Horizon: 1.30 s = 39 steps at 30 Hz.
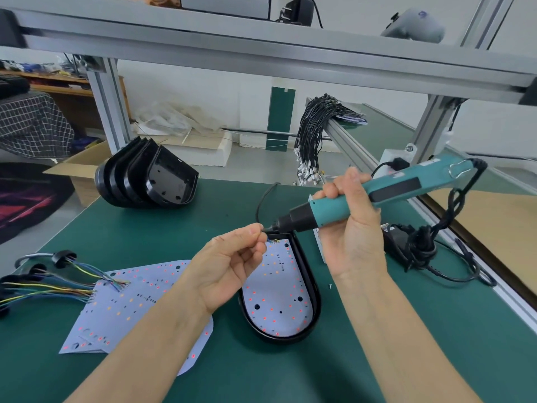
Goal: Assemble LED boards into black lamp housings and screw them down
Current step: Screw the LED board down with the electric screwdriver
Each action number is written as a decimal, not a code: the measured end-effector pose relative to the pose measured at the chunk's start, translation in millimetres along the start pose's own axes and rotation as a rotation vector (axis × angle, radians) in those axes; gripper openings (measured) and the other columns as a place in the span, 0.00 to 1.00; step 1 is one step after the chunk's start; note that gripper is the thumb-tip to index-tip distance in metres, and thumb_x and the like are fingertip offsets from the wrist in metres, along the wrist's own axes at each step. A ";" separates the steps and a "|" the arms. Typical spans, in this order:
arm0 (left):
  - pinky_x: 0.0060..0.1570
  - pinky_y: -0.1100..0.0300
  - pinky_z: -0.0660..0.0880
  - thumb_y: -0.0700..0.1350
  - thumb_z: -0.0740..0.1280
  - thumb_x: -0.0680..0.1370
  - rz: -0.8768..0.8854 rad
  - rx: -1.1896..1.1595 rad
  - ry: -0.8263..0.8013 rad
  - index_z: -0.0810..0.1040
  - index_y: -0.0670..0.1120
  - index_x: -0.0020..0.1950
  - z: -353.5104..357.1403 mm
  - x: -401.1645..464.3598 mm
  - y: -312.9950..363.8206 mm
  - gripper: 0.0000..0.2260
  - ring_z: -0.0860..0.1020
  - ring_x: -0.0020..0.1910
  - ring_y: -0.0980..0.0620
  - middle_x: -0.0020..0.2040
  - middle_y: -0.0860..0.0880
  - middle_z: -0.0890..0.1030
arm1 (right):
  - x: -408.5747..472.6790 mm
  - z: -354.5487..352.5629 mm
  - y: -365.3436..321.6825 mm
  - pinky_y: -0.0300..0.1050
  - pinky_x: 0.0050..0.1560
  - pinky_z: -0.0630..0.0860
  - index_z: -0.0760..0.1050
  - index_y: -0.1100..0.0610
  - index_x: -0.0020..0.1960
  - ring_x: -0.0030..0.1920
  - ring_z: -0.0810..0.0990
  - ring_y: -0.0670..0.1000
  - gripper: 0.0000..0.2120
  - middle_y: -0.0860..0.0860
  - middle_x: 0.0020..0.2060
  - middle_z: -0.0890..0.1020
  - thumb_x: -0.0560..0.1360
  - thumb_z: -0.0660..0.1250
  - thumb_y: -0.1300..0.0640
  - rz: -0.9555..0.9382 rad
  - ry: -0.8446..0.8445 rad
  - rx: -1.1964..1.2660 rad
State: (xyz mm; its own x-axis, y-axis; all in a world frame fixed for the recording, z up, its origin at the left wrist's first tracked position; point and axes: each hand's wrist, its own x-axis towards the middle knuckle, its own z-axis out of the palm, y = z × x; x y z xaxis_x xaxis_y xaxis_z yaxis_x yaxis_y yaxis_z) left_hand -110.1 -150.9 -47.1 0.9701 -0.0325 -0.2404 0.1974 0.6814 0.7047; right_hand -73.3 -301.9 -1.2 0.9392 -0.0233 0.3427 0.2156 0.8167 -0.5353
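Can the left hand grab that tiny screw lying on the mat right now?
Probably not right away. The left hand is pinching at the screwdriver tip, and the screw lies past the housing, beside the right wrist, so it must let go and cross over.

Single view only, camera on my head, wide-angle. Looks forward and down over green bench (122,228), both my hands (229,266) close, mid-frame. Forearms enter from bottom edge. Aluminium frame (261,50) crosses top, bowed and blurred, probably lens distortion. Floor beyond bench visible at left.
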 end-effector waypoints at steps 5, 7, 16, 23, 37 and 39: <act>0.31 0.66 0.78 0.39 0.69 0.67 -0.044 -0.041 -0.025 0.85 0.40 0.34 4.2 -2.2 2.7 0.06 0.80 0.30 0.54 0.34 0.46 0.82 | 0.8 0.0 1.1 0.40 0.41 0.72 0.68 0.51 0.37 0.31 0.74 0.45 0.10 0.45 0.30 0.72 0.71 0.69 0.58 -0.014 0.051 -0.013; 0.32 0.65 0.79 0.39 0.68 0.68 -0.050 -0.066 -0.055 0.86 0.39 0.37 3.1 -3.6 3.9 0.07 0.81 0.32 0.53 0.36 0.45 0.83 | 1.6 -0.1 0.2 0.40 0.41 0.73 0.69 0.51 0.38 0.31 0.74 0.45 0.10 0.45 0.30 0.73 0.71 0.69 0.58 -0.020 0.059 -0.014; 0.31 0.64 0.79 0.35 0.67 0.67 0.032 0.014 -0.114 0.87 0.42 0.41 5.2 -5.7 3.4 0.10 0.81 0.32 0.53 0.38 0.46 0.83 | 4.9 3.9 -4.4 0.38 0.39 0.74 0.67 0.52 0.38 0.30 0.74 0.44 0.11 0.45 0.29 0.72 0.74 0.67 0.60 -0.056 0.053 -0.022; 0.30 0.63 0.79 0.41 0.69 0.68 0.114 0.148 -0.109 0.87 0.44 0.43 3.1 -6.5 1.1 0.08 0.81 0.32 0.55 0.40 0.47 0.84 | 4.3 6.5 -6.2 0.38 0.40 0.74 0.67 0.51 0.37 0.30 0.74 0.44 0.11 0.45 0.28 0.73 0.74 0.67 0.60 -0.069 0.058 -0.039; 0.30 0.62 0.78 0.41 0.71 0.66 0.133 0.161 -0.038 0.81 0.44 0.58 10.1 -0.9 -2.3 0.19 0.79 0.30 0.55 0.42 0.47 0.85 | 10.1 1.9 -0.6 0.38 0.40 0.74 0.68 0.51 0.39 0.30 0.74 0.45 0.11 0.45 0.31 0.75 0.73 0.68 0.62 -0.091 0.109 0.019; 0.30 0.62 0.78 0.40 0.72 0.64 0.126 0.211 -0.055 0.78 0.46 0.60 8.1 -2.4 -0.3 0.24 0.80 0.31 0.54 0.46 0.46 0.86 | 11.0 -0.1 1.2 0.38 0.40 0.74 0.68 0.51 0.38 0.31 0.74 0.45 0.11 0.45 0.31 0.75 0.75 0.67 0.62 -0.085 0.111 0.002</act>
State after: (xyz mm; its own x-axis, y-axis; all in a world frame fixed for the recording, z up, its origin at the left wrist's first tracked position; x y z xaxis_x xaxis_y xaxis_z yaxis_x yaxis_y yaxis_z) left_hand -111.4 -156.9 -41.3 0.9940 -0.0010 -0.1094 0.0943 0.5148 0.8521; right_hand -62.7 -301.2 1.8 0.9413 -0.1560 0.2994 0.2953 0.8104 -0.5061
